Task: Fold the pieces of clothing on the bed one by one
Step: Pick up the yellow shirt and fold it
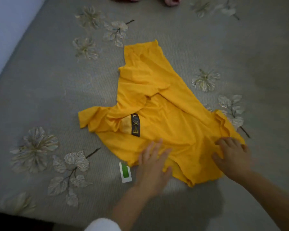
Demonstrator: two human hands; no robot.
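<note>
Both hands flat, fingers open: left hand, right hand on yellow shirt. Thin, limp, probably slippery; pinch the hem corners.

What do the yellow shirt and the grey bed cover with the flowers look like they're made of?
The yellow shirt looks like a thin, soft knit, maybe jersey or polyester; it rumples in limp folds with a faint sheen. The bed cover seems a heavier woven fabric, with fine ribbed lines and pale, slightly shiny flowers that may be woven or embroidered; blur leaves that open.
</note>
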